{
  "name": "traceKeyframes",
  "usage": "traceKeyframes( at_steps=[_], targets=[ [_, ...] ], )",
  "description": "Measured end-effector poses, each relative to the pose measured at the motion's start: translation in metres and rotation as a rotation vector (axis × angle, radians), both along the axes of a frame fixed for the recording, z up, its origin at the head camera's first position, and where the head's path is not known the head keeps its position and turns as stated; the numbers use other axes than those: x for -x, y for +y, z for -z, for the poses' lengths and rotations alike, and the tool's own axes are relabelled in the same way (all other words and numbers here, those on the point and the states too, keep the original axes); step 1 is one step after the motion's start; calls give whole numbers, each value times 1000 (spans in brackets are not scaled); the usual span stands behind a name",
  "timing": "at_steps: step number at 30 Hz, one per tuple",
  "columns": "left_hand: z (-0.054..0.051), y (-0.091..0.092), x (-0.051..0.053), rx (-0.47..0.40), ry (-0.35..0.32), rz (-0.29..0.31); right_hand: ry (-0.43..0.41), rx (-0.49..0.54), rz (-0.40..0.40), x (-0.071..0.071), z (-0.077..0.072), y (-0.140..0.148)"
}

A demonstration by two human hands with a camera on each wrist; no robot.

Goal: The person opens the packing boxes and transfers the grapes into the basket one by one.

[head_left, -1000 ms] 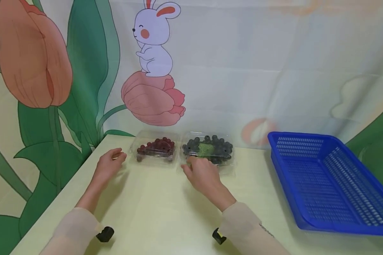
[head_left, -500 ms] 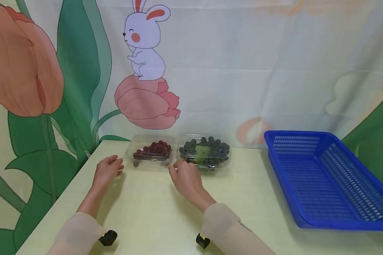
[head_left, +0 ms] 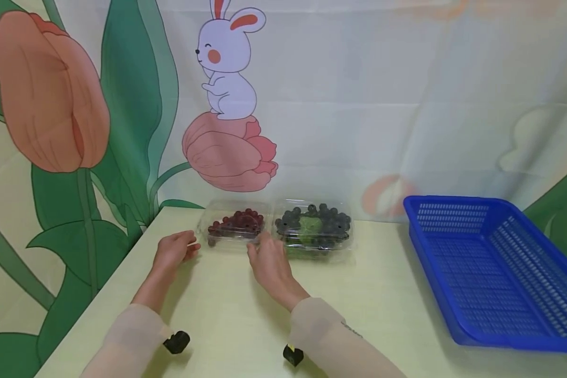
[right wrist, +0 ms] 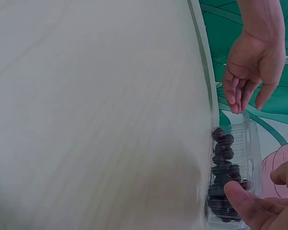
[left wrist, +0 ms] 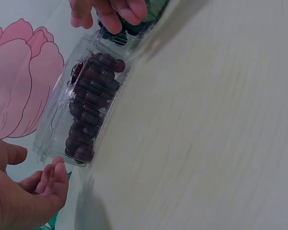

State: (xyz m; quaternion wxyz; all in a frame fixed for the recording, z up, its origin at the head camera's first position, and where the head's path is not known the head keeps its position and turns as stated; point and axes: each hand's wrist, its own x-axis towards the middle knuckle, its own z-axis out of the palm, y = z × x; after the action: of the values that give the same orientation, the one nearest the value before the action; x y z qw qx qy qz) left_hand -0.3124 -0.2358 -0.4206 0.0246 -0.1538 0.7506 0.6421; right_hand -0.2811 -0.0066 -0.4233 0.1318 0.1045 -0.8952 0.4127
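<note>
Two clear plastic clamshell boxes stand side by side at the back of the table. The left box (head_left: 236, 228) holds dark red grapes (left wrist: 91, 105). Dark blue-black grapes and a green patch show in the right box (head_left: 337, 227). My left hand (head_left: 174, 253) is just off the left end of the red grape box, fingers loosely bent, thumb apart, holding nothing. Close to that box's other end is my right hand (head_left: 270, 264), its thumb and fingers spread. In the right wrist view the right hand (right wrist: 269, 206) overlaps the box; whether it touches cannot be told.
A blue plastic basket (head_left: 430, 289) with perforated sides stands on the right of the table (head_left: 227, 310). Behind the boxes hangs a printed cloth (head_left: 340, 105) with a rabbit and tulips. The table's left edge runs beside the left forearm.
My right hand has moved left, from in front of the dark grape box to the right end of the red grape box. The left hand has come slightly closer to the box. The head view shifted slightly.
</note>
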Motion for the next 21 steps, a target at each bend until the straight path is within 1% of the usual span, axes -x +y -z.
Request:
traceKeyframes(
  at_steps=[6, 11, 14, 21],
  targets=[
    [1, 3, 5, -11, -12, 4, -20, -19, -8, 4, 3, -2],
    [3, 6, 8, -33, -25, -19, -11, -53, -10, 5, 6, -6],
    [5, 8, 10, -49, -31, -33, -12, -51, 2, 4, 8, -8],
    [3, 7, 15, -166, -77, -108, 11, 17, 19, 1, 11, -15]
  ],
)
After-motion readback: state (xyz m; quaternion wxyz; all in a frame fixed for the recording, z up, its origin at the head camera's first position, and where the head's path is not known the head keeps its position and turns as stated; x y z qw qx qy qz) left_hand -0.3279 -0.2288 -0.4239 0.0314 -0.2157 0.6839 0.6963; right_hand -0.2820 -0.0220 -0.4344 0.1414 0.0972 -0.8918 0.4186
